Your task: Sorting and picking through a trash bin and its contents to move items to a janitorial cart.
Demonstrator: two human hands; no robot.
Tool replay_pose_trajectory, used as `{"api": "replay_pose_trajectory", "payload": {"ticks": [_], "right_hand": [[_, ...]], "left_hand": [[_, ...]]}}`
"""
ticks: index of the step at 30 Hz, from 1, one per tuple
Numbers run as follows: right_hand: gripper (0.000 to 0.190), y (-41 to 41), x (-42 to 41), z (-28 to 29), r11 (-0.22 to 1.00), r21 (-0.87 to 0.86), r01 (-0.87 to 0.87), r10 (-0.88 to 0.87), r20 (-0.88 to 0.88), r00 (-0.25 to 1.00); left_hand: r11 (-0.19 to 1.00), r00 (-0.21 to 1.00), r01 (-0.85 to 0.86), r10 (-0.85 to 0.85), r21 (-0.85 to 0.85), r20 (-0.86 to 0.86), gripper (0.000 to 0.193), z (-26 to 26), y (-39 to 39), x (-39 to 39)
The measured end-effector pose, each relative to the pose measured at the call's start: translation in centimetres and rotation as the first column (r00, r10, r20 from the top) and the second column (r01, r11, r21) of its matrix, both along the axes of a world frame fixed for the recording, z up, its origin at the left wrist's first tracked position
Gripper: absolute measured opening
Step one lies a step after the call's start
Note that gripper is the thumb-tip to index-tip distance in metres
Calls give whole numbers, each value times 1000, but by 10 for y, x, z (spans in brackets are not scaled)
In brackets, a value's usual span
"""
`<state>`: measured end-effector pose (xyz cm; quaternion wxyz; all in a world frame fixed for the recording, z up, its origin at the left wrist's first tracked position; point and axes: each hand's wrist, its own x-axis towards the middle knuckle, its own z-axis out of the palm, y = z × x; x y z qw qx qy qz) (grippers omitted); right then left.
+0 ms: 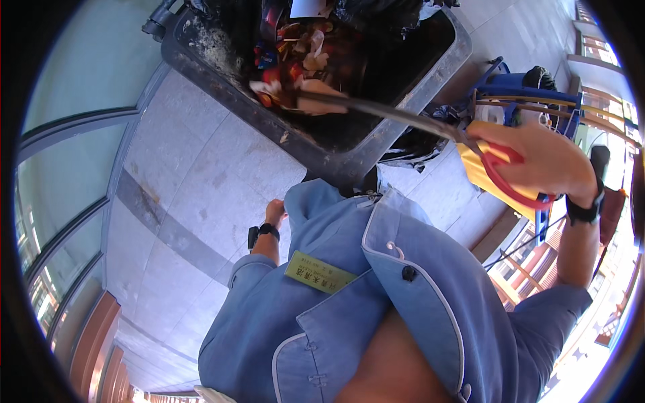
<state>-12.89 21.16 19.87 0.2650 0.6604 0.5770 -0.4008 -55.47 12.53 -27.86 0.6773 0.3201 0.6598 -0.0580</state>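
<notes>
My right hand (pixel 544 156) grips the red loop handles (pixel 514 189) of long metal tongs (pixel 403 115). The tongs reach left over the rim of a dark plastic waste bin (pixel 347 169) standing before me. Motion blur covers their far end, which overlaps a pale tan piece of refuse (pixel 322 95); whether the tips pinch it is unclear. Loose litter (pixel 315 55), with red and white wrappers among it, lies inside the bin. My left hand (pixel 275 212) hangs low beside my blue jacket (pixel 322 216), which partly covers it; its fingers cannot be made out clearly.
Black plastic bags (pixel 375 17) bulge at the bin's far side. Right of it stands a blue cart (pixel 529 83) with long wooden poles (pixel 544 98) across it and a yellow panel or bag (pixel 476 169). Glass panels (pixel 90 85) line the left, along the grey tiled floor (pixel 211 166).
</notes>
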Motion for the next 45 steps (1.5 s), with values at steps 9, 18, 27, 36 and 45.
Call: {"api": "replay_pose_trajectory", "payload": {"ticks": [9, 18, 27, 36, 45], "right_hand": [[50, -8, 5, 36, 985, -64, 159, -157, 42, 987], [42, 22, -14, -23, 993, 122, -3, 6, -23, 1000], [55, -5, 12, 41, 999, 6, 36, -36, -61, 998], [52, 10, -22, 43, 970, 204, -129, 72, 269, 960], [55, -31, -12, 36, 947, 279, -159, 160, 19, 987]], "left_hand": [[994, 993, -111, 111, 21, -27, 28, 2, 13, 12], [997, 993, -77, 75, -20, -87, 26, 4, 6, 11], [997, 993, -47, 41, -58, -113, 29, 6, 12, 5], [997, 999, -31, 28, -65, -41, 29, 3, 26, 16], [999, 999, -30, 29, -33, -42, 28, 6, 20, 12]]}}
